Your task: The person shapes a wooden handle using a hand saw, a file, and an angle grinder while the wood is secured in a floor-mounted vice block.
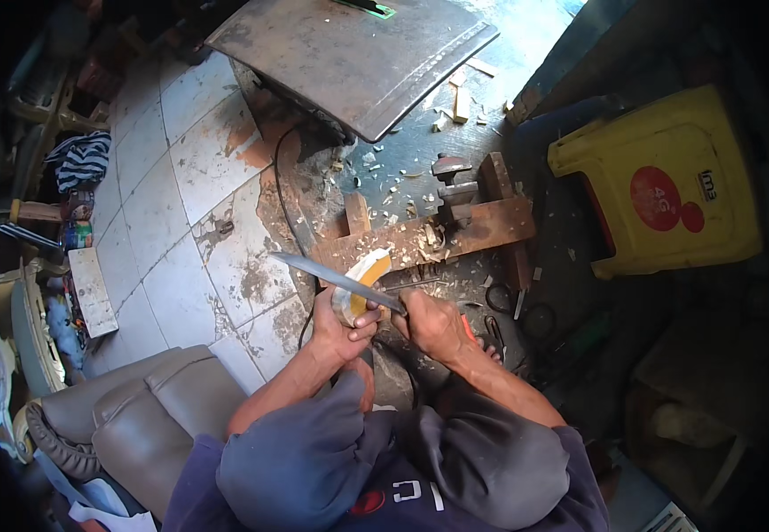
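Observation:
My left hand is closed around the lower end of a curved yellow piece with a whitish edge. Its material cannot be made out. In my right hand is a long, flat grey metal blade, perhaps a file or a knife, gripped at its near end; the handle is hidden by my fingers. The blade slants up to the left and crosses in front of the curved piece. Whether the two touch is hard to tell. Both hands are above my knees, close to a rusty brown beam on the floor.
A metal clamp or vise stands by the beam, with chips scattered around. Ahead is a worn brown table top. A yellow plastic stool lies to the right. Scissors rest right of my hands. Left is a grey-brown padded seat.

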The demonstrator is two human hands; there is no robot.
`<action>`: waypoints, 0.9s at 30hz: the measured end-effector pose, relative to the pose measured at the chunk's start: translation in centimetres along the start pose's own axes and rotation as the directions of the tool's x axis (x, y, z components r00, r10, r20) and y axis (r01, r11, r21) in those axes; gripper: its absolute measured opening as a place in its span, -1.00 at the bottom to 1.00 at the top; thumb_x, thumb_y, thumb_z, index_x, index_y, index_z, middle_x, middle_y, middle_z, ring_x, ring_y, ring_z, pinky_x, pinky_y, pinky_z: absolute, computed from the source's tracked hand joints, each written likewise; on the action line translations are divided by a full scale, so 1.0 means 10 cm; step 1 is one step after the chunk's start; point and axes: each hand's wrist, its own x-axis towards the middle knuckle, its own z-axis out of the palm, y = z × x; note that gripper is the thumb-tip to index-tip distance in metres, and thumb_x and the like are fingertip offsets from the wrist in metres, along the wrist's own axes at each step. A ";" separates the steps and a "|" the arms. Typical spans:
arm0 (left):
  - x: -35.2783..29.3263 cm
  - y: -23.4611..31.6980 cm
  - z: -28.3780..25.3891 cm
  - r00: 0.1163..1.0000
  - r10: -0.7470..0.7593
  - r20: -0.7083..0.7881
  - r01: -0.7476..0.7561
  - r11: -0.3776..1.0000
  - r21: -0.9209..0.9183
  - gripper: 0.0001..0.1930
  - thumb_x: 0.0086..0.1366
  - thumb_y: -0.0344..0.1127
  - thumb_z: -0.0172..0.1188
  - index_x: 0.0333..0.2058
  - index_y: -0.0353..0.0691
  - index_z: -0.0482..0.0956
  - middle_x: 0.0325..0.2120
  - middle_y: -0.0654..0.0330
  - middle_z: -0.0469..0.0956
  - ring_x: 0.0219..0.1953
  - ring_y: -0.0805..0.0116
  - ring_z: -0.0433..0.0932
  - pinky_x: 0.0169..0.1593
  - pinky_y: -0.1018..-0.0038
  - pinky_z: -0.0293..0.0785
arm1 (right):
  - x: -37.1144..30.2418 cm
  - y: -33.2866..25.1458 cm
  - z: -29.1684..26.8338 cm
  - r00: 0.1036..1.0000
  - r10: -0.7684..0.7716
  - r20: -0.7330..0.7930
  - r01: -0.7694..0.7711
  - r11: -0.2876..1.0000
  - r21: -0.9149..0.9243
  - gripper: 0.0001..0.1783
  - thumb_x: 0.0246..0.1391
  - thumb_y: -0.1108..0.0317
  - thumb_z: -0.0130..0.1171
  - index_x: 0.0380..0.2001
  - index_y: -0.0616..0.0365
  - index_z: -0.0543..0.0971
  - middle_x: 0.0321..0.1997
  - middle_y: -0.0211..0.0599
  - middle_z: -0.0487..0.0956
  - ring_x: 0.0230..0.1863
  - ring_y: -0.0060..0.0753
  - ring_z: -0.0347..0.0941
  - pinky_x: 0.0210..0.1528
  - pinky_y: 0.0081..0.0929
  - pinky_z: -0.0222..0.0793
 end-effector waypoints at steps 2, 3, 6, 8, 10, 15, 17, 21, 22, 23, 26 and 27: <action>-0.02 -0.03 0.02 0.999 -0.005 0.054 0.005 1.000 0.000 -0.52 0.43 -0.03 -0.18 -0.12 -0.38 0.50 -0.47 0.04 0.50 -0.69 0.38 0.33 -0.80 0.57 0.10 | -0.02 0.07 0.06 0.985 0.165 0.056 -0.157 0.980 -0.123 -0.71 0.14 0.34 0.34 -0.24 0.19 0.41 -0.41 0.02 0.55 -0.45 0.11 0.60 -0.50 -0.08 0.49; -0.09 -0.08 -0.01 1.000 0.011 0.017 -0.011 1.000 -0.006 -0.53 0.44 -0.03 -0.18 -0.12 -0.38 0.50 -0.47 0.04 0.49 -0.69 0.39 0.33 -0.80 0.57 0.09 | -0.07 -0.03 0.06 0.994 0.108 0.026 -0.106 0.993 -0.052 -0.71 0.13 0.36 0.34 -0.24 0.20 0.41 -0.43 0.02 0.56 -0.45 0.13 0.60 -0.49 -0.06 0.48; -0.23 -0.11 0.01 0.990 0.037 -0.137 -0.040 0.999 -0.020 -0.52 0.46 -0.01 -0.20 -0.10 -0.37 0.48 -0.45 0.04 0.48 -0.69 0.42 0.32 -0.80 0.58 0.09 | -0.15 -0.25 -0.08 0.997 -0.073 0.005 0.072 0.995 0.071 -0.71 0.17 0.35 0.29 -0.26 0.21 0.37 -0.43 0.10 0.57 -0.43 0.22 0.57 -0.47 0.00 0.45; -0.25 -0.13 -0.02 0.999 0.011 -0.045 -0.012 1.000 -0.029 -0.50 0.46 0.02 -0.21 -0.10 -0.36 0.48 -0.46 0.04 0.48 -0.69 0.42 0.32 -0.80 0.58 0.09 | -0.17 -0.14 0.04 0.993 0.076 0.085 -0.076 0.997 -0.001 -0.71 0.18 0.34 0.28 -0.27 0.20 0.36 -0.42 0.11 0.56 -0.46 0.17 0.57 -0.48 -0.02 0.45; -0.22 -0.12 0.05 0.999 0.012 0.046 -0.011 0.999 -0.034 -0.49 0.47 0.03 -0.22 -0.10 -0.35 0.48 -0.46 0.03 0.49 -0.70 0.41 0.31 -0.79 0.58 0.10 | -0.14 -0.14 0.06 0.986 0.141 0.090 -0.135 0.989 -0.067 -0.72 0.18 0.34 0.29 -0.27 0.20 0.37 -0.43 0.11 0.55 -0.47 0.14 0.57 -0.49 -0.04 0.45; -0.20 -0.14 0.06 0.990 0.066 -0.124 -0.068 0.998 -0.013 -0.53 0.46 -0.04 -0.26 -0.08 -0.32 0.48 -0.45 0.04 0.49 -0.70 0.41 0.30 -0.79 0.59 0.09 | -0.04 -0.13 0.01 0.999 -0.002 0.052 0.002 1.000 -0.002 -0.69 0.15 0.31 0.32 -0.28 0.17 0.37 -0.41 0.02 0.53 -0.45 0.15 0.56 -0.48 -0.03 0.45; -0.13 -0.12 0.04 0.999 0.036 0.027 -0.035 0.998 -0.046 -0.53 0.45 -0.04 -0.27 -0.08 -0.32 0.48 -0.46 0.03 0.49 -0.70 0.41 0.30 -0.79 0.59 0.08 | -0.02 -0.07 0.04 0.999 0.027 0.033 -0.026 0.999 -0.031 -0.68 0.16 0.28 0.32 -0.29 0.16 0.36 -0.41 -0.01 0.52 -0.44 0.15 0.55 -0.47 -0.03 0.44; -0.13 -0.10 0.05 0.991 0.058 -0.118 -0.060 0.998 -0.012 -0.50 0.46 0.01 -0.24 -0.07 -0.31 0.50 -0.45 0.09 0.50 -0.73 0.42 0.29 -0.80 0.55 0.08 | 0.01 -0.14 -0.05 0.998 -0.060 0.026 0.059 0.998 0.035 -0.69 0.23 0.22 0.25 -0.26 0.19 0.37 -0.39 0.06 0.54 -0.41 0.22 0.56 -0.46 0.03 0.45; -0.08 -0.07 0.07 0.999 0.030 0.023 -0.028 0.998 -0.050 -0.47 0.43 0.02 -0.24 -0.08 -0.35 0.51 -0.45 0.09 0.50 -0.73 0.42 0.29 -0.80 0.54 0.10 | 0.05 -0.07 0.00 0.996 0.043 0.078 -0.041 0.999 -0.022 -0.69 0.24 0.22 0.24 -0.27 0.19 0.37 -0.39 0.06 0.54 -0.41 0.23 0.56 -0.46 0.04 0.45; -0.08 -0.08 0.08 0.999 0.043 0.022 -0.043 0.999 -0.033 -0.50 0.43 0.00 -0.23 -0.10 -0.35 0.51 -0.46 0.08 0.50 -0.72 0.42 0.29 -0.79 0.56 0.10 | 0.06 -0.02 0.03 0.981 0.148 0.123 -0.139 0.987 -0.083 -0.69 0.24 0.22 0.24 -0.27 0.19 0.37 -0.39 0.07 0.54 -0.40 0.23 0.56 -0.46 0.05 0.44; -0.08 -0.08 0.10 0.984 0.127 -0.122 -0.127 0.992 0.011 -0.57 0.43 -0.07 -0.21 -0.14 -0.33 0.50 -0.48 0.06 0.49 -0.70 0.42 0.29 -0.79 0.59 0.09 | 0.04 -0.17 -0.02 0.987 -0.146 -0.070 0.150 0.988 0.048 -0.72 0.17 0.33 0.29 -0.27 0.18 0.37 -0.45 0.03 0.54 -0.50 0.18 0.55 -0.49 -0.01 0.46; -0.06 -0.07 0.11 0.991 0.100 -0.091 -0.101 0.995 -0.007 -0.56 0.43 -0.06 -0.21 -0.14 -0.33 0.50 -0.47 0.06 0.49 -0.70 0.42 0.29 -0.79 0.59 0.10 | 0.10 -0.17 -0.09 0.959 -0.260 -0.114 0.269 0.961 0.066 -0.71 0.15 0.34 0.30 -0.25 0.19 0.38 -0.45 0.02 0.54 -0.50 0.16 0.55 -0.50 -0.02 0.46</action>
